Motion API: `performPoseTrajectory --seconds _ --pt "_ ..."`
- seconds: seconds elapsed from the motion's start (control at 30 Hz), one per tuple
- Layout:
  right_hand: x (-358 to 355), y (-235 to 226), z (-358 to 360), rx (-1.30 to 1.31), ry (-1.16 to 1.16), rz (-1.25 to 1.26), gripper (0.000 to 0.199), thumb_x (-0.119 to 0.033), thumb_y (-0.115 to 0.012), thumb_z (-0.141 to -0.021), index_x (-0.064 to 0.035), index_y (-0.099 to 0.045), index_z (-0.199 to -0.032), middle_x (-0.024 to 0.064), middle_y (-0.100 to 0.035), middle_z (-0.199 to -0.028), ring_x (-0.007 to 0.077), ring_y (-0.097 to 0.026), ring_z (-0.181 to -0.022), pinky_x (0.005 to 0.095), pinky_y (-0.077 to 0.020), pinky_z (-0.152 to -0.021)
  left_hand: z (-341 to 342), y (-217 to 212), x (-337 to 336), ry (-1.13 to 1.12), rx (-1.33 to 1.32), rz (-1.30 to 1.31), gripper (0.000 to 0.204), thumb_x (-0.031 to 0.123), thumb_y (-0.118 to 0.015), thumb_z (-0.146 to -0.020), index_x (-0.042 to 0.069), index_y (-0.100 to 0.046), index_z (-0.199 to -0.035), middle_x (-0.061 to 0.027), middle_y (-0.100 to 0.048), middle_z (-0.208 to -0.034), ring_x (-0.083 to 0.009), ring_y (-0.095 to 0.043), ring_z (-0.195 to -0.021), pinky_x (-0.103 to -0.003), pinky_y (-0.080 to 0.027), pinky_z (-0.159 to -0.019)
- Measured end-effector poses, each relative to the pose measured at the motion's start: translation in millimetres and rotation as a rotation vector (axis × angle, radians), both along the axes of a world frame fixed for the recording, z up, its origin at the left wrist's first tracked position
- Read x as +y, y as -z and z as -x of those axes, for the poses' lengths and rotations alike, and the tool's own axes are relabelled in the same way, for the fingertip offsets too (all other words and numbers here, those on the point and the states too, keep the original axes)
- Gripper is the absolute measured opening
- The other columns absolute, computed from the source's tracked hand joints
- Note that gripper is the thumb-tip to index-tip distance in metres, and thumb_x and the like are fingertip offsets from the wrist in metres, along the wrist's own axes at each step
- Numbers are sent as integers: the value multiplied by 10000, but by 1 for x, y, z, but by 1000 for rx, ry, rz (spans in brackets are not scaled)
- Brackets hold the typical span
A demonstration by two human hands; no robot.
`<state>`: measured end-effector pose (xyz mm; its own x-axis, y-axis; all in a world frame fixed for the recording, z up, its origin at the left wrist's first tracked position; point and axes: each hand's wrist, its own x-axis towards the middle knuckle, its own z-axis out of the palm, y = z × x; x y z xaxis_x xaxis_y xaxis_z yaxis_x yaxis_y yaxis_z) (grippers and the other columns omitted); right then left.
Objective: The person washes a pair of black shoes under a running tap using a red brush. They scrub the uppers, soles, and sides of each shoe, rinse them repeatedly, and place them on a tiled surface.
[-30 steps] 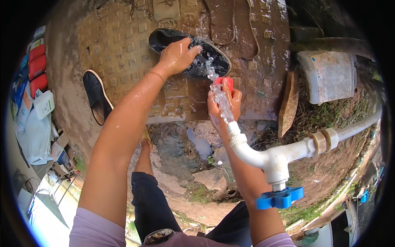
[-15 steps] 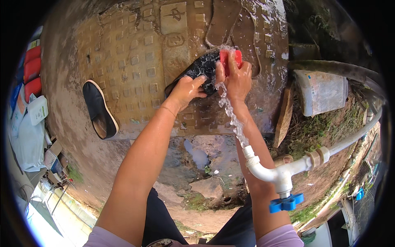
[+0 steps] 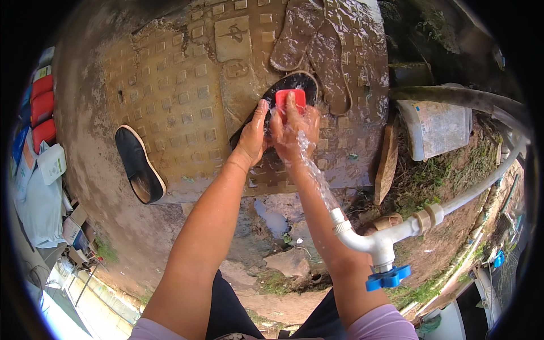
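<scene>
A wet black slip-on shoe [image 3: 309, 83] lies tilted on the textured slab, partly covered by my hands. Along its left side my left hand [image 3: 253, 136] grips the edge, thumb uppermost. My right hand [image 3: 294, 135] is closed around a red scrubbing brush [image 3: 282, 97] and presses it against the shoe; any bristles are hidden. Running water [image 3: 318, 178] from a white tap [image 3: 362, 241] with a blue handle [image 3: 388, 277] splashes over my right wrist and hand. The matching black shoe [image 3: 136, 161] rests apart at the left.
Two soaked brown insoles [image 3: 296, 39] lie on the slab [image 3: 187, 90] beyond the shoe. To the right are a wooden board [image 3: 387, 164], a whitish container [image 3: 436, 129] and the tap's pipe [image 3: 481, 190]. Bags and red packs [image 3: 42, 110] line the far left.
My right hand and the brush have moved left and slightly down, over the shoe. The shoe's end shows more openly, and the water now strikes my right wrist.
</scene>
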<state>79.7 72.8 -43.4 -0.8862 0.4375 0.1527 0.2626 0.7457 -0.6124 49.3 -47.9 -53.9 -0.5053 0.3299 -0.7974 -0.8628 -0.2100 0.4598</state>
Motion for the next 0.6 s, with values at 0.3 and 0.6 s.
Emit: performPoseTrajectory --seconds 0.3,0.6 --pt "21 0 50 -17 102 -195 490 -387 -688 -829 -188 -631 -1272 150 -572 -1015 339 -569 -940 465 -461 -728 -4 -12 7 38 0 88 765 633 -481 -959 49 -396 -1446 -80 -571 -1294 -204 -538 -1175 -366 -471 -977" --pt "25 -2 37 -2 34 -214 500 -368 -722 -804 -182 -620 -1257 138 -557 -992 337 -565 -881 466 -444 -701 0 -19 7 114 13 81 798 648 -533 -926 18 -466 -1411 -106 -594 -1249 -188 -654 -931 -342 -555 -814"
